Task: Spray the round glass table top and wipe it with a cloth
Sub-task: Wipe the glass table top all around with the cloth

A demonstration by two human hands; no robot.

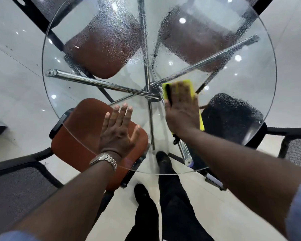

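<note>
The round glass table top (pixel 250 94) fills the view, with spray droplets thick over its far half and the near part mostly free of them. My right hand (pixel 182 108) lies flat with straight fingers on a yellow cloth (pixel 186 84), pressing it to the glass just right of the centre. My left hand (pixel 119 131) rests flat on the glass near the front edge, fingers spread, a metal watch on the wrist. No spray bottle is in view.
Chrome legs (pixel 97 82) radiate under the glass from a central hub. Chairs with red-brown seats (pixel 80 136) stand tucked under the table at the near left and far side; a dark seat (pixel 233 117) sits at the right. My legs and black shoes stand at the front edge.
</note>
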